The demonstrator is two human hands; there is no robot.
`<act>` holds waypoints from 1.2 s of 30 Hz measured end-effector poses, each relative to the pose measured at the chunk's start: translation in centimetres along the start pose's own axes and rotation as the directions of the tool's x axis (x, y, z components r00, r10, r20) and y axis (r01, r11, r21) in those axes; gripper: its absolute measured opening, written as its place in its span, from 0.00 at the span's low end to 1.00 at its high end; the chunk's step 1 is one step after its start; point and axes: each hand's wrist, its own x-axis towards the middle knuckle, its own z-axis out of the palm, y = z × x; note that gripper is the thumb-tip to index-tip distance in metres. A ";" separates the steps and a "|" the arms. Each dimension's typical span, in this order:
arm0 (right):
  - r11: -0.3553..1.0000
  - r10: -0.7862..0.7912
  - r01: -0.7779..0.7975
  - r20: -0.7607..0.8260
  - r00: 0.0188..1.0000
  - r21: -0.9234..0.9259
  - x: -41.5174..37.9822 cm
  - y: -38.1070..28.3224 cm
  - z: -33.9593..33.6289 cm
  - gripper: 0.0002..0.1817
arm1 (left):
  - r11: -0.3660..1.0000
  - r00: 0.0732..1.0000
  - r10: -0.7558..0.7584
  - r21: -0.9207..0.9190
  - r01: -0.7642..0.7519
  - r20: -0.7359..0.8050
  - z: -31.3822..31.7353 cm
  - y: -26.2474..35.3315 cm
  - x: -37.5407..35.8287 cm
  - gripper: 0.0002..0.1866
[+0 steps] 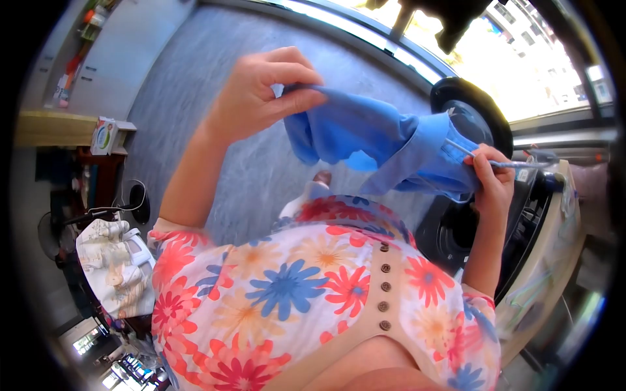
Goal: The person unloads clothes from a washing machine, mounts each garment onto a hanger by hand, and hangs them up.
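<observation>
A blue garment with a drawstring [391,140] is stretched sideways in front of my floral top [287,280]. My left hand [277,91] pinches its left end between thumb and fingers, higher than the other end. At the right end, my right hand [492,176] is closed on the gathered waistband. A pale blue cord [518,164] passes by the fingers of that hand and sticks out to the right. The cloth hangs in folds between both hands, above the floor, and its far side is hidden.
Grey floor [189,98] lies beyond the garment. Round black object [476,117] and black equipment stand at right, beside a pale-edged table [548,260]. White patterned fabric [111,264] and a small box [104,135] are at left. Windows run along the upper right.
</observation>
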 end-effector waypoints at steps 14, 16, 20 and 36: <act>0.994 0.014 -0.008 0.062 0.998 -0.110 1.7 -1.1 0.5 0.07 | 0.859 0.958 0.270 0.426 -0.285 0.096 1.8 2.6 2.8 0.05; 0.987 0.013 0.019 0.199 0.980 -0.158 2.4 -1.3 -0.4 0.11 | 0.889 0.971 0.223 0.390 -0.239 0.086 1.6 2.9 2.5 0.04; 0.972 -0.069 0.139 0.334 0.940 -0.192 5.6 1.1 -4.8 0.27 | 0.871 0.980 0.163 0.449 -0.198 0.116 0.1 5.0 3.1 0.06; 0.741 -0.149 0.299 0.287 0.946 -0.601 12.5 9.7 -2.1 0.07 | 0.614 0.995 0.025 0.784 -0.088 0.093 -3.7 8.7 3.9 0.06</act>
